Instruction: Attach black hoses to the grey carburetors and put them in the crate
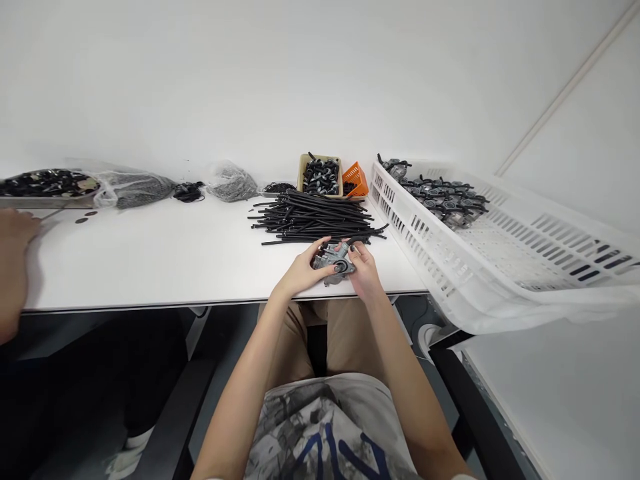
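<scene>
Resting at the left edge, a co-worker's hand [15, 230], cut off by the frame, sits near two clear plastic bags [135, 188]. The person's left hand [300, 271] and right hand [364, 270] both grasp one grey carburetor [334, 263] just before a heap of black hoses [315, 217]; a white slotted crate [425, 233] holds more carburetors [440, 200], too bunched to count.

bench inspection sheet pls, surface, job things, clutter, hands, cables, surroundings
surface: white bench, parts lying along its back half
job things: grey carburetor held near the front edge, black hose pile just behind it
clutter: bag of small dark parts, tan tub of dark parts, orange basket
hands: left hand and right hand both on the carburetor; another person's hand at far left
cables: nothing seen
surroundings: white crate of carburetors at right, white walls
</scene>
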Action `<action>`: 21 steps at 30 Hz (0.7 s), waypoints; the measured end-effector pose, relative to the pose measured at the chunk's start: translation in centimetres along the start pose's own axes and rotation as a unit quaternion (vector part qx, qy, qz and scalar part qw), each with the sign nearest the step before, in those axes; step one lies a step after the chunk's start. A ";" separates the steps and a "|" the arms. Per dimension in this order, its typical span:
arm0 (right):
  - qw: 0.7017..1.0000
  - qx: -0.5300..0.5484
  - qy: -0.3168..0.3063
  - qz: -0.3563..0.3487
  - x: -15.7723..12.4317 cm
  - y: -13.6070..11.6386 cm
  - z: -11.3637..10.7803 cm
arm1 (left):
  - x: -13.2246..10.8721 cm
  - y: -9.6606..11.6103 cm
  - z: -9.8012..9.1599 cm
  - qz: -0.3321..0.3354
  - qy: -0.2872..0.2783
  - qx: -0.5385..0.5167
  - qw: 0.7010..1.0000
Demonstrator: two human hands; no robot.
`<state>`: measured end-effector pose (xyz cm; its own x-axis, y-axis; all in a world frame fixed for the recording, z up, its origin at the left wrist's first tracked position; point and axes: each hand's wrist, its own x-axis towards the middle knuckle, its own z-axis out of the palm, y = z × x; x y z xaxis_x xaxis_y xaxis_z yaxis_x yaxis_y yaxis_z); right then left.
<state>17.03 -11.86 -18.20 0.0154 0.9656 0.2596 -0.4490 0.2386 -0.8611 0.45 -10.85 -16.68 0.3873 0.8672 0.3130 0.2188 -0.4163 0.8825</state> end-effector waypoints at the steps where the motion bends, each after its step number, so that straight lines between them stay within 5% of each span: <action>1: 1.000 0.000 -0.001 0.002 0.0 0.0 0.0 | 0.0 0.0 0.0 0.001 0.001 0.002 1.000; 21: 1.000 0.009 0.019 0.015 -0.1 -0.3 0.3 | -0.1 -0.2 0.0 0.011 -0.008 -0.001 1.000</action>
<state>16.94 -12.05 -17.80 0.0363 0.9755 0.2169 -0.4650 0.2086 -0.8604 0.36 -10.84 -16.82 0.4066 0.8530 0.3271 0.2073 -0.4348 0.8763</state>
